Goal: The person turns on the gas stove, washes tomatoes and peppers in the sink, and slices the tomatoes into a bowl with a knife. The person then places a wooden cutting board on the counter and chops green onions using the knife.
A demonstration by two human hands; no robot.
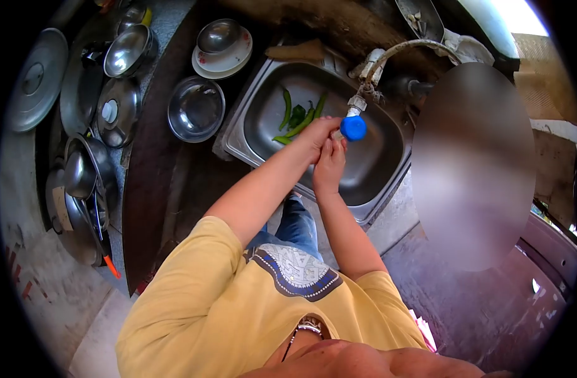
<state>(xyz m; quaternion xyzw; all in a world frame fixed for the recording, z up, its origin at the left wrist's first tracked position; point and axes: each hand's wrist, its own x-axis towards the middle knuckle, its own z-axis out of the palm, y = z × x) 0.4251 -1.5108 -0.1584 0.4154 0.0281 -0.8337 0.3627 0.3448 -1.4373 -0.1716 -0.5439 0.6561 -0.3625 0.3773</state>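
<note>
My left hand [322, 133] and my right hand [330, 165] meet over the steel sink [376, 165], just below the tap with its blue handle [352, 128]. The left fingers are bent and partly hidden by the tap; the right fingers are curled close against the left hand. Whatever lies between them, if anything, cannot be made out. Long green peppers [300, 124] lie on the sink floor, left of and beyond my hands, with a darker green piece [296, 116] among them.
Left of the sink stand a steel bowl [196, 109] and stacked dishes [223, 60]. Farther left are pans, lids [36, 80] and a ladle [80, 174]. A curved hose [411, 44] arches behind the tap. A blurred oval covers part of the right side.
</note>
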